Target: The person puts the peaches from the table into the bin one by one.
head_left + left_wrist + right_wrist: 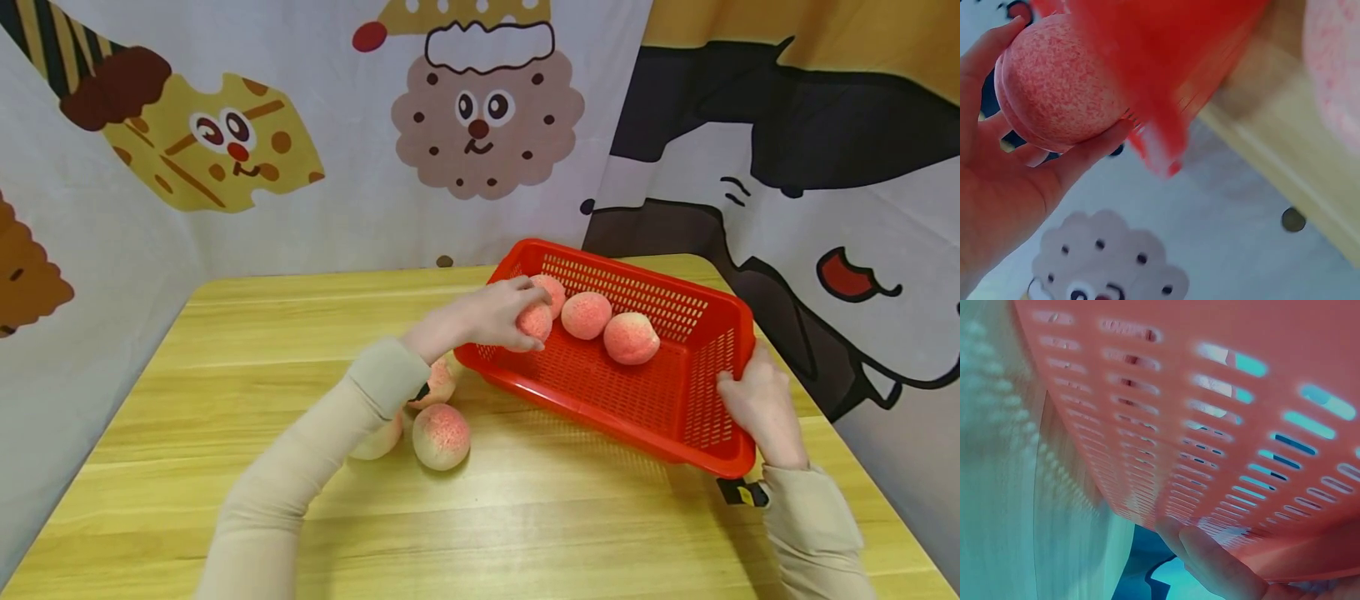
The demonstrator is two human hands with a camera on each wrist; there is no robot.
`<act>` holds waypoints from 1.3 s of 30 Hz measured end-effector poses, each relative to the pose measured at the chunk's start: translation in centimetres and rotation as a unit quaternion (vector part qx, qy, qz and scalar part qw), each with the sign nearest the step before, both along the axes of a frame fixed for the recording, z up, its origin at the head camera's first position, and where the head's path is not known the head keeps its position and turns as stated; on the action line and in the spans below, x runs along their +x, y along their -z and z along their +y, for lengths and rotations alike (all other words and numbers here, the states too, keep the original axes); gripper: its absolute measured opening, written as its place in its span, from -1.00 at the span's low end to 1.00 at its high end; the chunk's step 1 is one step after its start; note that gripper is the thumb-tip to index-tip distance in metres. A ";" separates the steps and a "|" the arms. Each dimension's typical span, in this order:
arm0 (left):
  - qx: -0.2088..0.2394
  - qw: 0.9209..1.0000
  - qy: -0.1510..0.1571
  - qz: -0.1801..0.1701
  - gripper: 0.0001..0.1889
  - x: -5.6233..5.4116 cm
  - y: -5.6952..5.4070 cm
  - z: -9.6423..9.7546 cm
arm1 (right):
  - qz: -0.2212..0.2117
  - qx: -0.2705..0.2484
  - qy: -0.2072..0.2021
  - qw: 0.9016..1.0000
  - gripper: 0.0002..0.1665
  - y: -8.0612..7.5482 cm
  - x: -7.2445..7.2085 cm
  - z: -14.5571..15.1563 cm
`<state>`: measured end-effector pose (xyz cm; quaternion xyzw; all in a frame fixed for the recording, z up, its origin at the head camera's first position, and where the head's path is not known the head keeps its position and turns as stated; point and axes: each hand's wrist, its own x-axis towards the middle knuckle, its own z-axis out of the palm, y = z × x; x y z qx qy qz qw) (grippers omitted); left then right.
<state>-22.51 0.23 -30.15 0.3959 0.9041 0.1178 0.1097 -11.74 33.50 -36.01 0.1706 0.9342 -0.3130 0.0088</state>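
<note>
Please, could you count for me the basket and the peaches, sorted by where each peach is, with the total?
Red basket: 1
Peaches lying in the basket: 3
Peach in the left hand: 1
Peaches on the table: 3 visible, two partly hidden by the left sleeve
Total: 8 visible

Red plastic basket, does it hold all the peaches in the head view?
No, a peach rests on the wooden table outside the basket.

Behind a wooden table (247, 358) hangs pale cloth (345, 225) printed with cartoon cheese (213, 146) and a smiling biscuit (487, 125).
</note>
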 end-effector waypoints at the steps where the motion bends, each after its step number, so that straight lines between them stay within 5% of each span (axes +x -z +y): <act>1: -0.011 1.000 0.003 -0.002 -0.33 -0.1 0.4 0.3 | -0.001 0.000 0.000 1.000 -0.23 0.0 0.0 0.0; 10: -0.099 0.995 0.029 -0.001 -0.33 -0.3 3.9 1.9 | 0.005 0.007 -0.001 1.000 -0.24 0.1 -0.1 0.0; 21: -0.130 0.991 0.028 0.010 -0.31 -1.0 5.5 2.2 | 0.017 0.015 -0.002 1.000 -0.24 0.1 -0.1 0.0; 29: -0.129 0.991 0.037 0.014 -0.34 -1.2 5.6 2.2 | 0.012 0.004 0.002 1.000 -0.24 0.1 -0.1 0.0; 39: -0.102 0.994 0.023 0.031 -0.40 -0.4 3.5 1.2 | 0.011 -0.002 0.000 1.000 -0.23 0.1 0.1 -0.1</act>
